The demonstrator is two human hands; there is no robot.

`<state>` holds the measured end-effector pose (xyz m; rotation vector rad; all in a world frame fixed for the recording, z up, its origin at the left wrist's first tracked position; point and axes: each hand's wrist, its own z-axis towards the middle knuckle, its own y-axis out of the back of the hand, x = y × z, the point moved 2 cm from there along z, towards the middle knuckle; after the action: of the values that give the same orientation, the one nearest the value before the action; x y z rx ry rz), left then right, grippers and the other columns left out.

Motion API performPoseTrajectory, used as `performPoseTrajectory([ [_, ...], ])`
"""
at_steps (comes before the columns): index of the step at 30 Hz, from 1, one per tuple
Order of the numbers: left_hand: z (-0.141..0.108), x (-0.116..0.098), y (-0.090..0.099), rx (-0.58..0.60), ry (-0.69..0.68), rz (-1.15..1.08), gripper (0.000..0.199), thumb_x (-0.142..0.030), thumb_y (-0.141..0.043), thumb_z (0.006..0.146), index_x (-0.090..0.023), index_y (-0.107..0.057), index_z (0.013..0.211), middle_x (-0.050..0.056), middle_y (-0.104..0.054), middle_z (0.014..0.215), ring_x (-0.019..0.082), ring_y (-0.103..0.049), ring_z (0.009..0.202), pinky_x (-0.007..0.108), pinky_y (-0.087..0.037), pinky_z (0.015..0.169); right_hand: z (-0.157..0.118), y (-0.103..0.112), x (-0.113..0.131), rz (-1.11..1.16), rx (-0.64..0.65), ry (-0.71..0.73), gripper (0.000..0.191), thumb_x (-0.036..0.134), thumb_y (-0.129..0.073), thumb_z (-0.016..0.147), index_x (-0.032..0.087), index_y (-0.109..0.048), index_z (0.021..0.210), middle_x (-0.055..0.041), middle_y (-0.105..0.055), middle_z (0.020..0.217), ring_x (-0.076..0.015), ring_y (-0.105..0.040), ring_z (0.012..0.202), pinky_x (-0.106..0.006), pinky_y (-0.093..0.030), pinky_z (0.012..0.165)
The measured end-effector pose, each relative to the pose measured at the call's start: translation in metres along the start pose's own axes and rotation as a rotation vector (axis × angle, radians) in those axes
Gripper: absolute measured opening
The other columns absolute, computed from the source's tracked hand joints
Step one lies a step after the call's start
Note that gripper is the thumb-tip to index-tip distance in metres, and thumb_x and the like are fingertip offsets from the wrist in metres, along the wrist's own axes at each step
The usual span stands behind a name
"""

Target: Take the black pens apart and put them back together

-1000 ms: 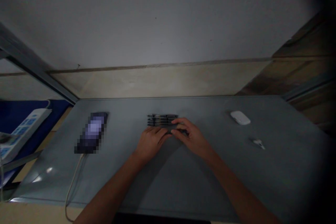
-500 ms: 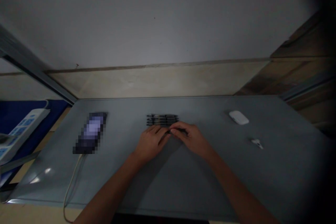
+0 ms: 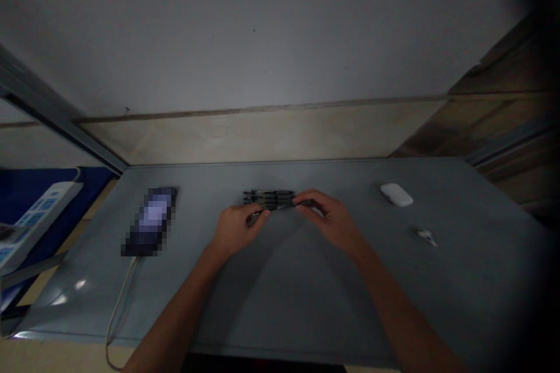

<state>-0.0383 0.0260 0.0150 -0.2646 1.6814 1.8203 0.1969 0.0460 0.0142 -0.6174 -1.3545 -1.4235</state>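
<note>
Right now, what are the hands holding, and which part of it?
The left hand and the right hand are both holding one thin dark pen, each with its fingers near one end.

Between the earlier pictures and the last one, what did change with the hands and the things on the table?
Both hands moved forward, toward the row of black pens, and drew apart. The left hand and right hand now hold one dark pen between them, by its ends, just in front of the row. The row, the smartphone and the white mouse stayed where they were.
</note>
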Motion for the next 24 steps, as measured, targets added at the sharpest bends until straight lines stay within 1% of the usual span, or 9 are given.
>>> performPoseTrajectory([
  [3, 0.000, 0.002, 0.003, -0.030, 0.030, -0.026, 0.038, -0.048, -0.050, 0.096, -0.020, -0.074, 0.089, 0.000, -0.065, 0.064, 0.012, -0.056, 0.055, 0.023, -0.034, 0.057, 0.002, 0.006, -0.008, -0.018, -0.148, -0.103, 0.020, 0.038, -0.064, 0.091, 0.023, -0.070, 0.102, -0.0050, -0.073, 0.095, -0.0203, -0.068, 0.084, -0.034, -0.052, 0.078],
  [5, 0.000, 0.003, 0.003, -0.034, 0.042, -0.037, 0.040, -0.049, -0.049, 0.096, -0.019, -0.073, 0.085, -0.001, -0.060, 0.060, 0.011, -0.053, 0.054, 0.023, -0.032, 0.056, 0.002, 0.009, -0.014, -0.043, -0.254, -0.153, 0.022, 0.041, -0.063, 0.090, 0.022, -0.068, 0.098, -0.0064, -0.073, 0.093, -0.0210, -0.068, 0.082, -0.035, -0.053, 0.078],
  [8, 0.000, 0.002, 0.002, -0.031, 0.056, -0.048, 0.041, -0.050, -0.049, 0.096, -0.018, -0.071, 0.082, -0.002, -0.057, 0.059, 0.011, -0.051, 0.053, 0.023, -0.031, 0.055, 0.003, 0.010, -0.023, -0.163, -0.330, -0.175, 0.021, 0.042, -0.063, 0.088, 0.021, -0.066, 0.091, -0.0082, -0.072, 0.090, -0.0226, -0.067, 0.081, -0.038, -0.053, 0.079],
  [11, -0.001, 0.001, 0.000, -0.040, 0.054, -0.053, 0.040, -0.048, -0.048, 0.097, -0.018, -0.069, 0.082, -0.002, -0.055, 0.059, 0.011, -0.051, 0.054, 0.023, -0.031, 0.055, 0.004, 0.008, -0.030, -0.294, -0.343, -0.134, 0.018, 0.039, -0.062, 0.088, 0.022, -0.066, 0.088, -0.0091, -0.071, 0.091, -0.0233, -0.066, 0.081, -0.040, -0.053, 0.081],
  [16, -0.001, 0.000, -0.004, -0.039, 0.041, 0.000, 0.041, -0.048, -0.045, 0.098, -0.018, -0.066, 0.080, -0.002, -0.053, 0.057, 0.012, -0.052, 0.053, 0.023, -0.031, 0.055, 0.006, 0.003, -0.034, -0.379, -0.287, -0.074, 0.020, 0.034, -0.055, 0.092, 0.021, -0.070, 0.092, -0.0110, -0.071, 0.095, -0.0248, -0.066, 0.086, -0.042, -0.052, 0.086],
  [20, -0.001, 0.000, -0.006, -0.022, 0.024, 0.092, 0.038, -0.046, -0.044, 0.099, -0.019, -0.066, 0.085, 0.000, -0.061, 0.063, 0.014, -0.057, 0.057, 0.023, -0.034, 0.056, 0.004, 0.000, -0.025, -0.375, -0.252, -0.031, 0.026, 0.039, -0.053, 0.095, 0.021, -0.072, 0.097, -0.0110, -0.071, 0.097, -0.0236, -0.065, 0.081, -0.039, -0.052, 0.079],
  [24, -0.002, 0.000, -0.009, -0.015, -0.005, 0.146, 0.035, -0.043, -0.042, 0.101, -0.019, -0.067, 0.095, 0.004, -0.070, 0.075, 0.016, -0.063, 0.064, 0.024, -0.041, 0.059, 0.001, 0.001, -0.012, -0.328, -0.286, -0.042, 0.032, 0.044, -0.051, 0.096, 0.020, -0.071, 0.096, -0.0108, -0.071, 0.097, -0.0213, -0.064, 0.075, -0.034, -0.051, 0.071],
])
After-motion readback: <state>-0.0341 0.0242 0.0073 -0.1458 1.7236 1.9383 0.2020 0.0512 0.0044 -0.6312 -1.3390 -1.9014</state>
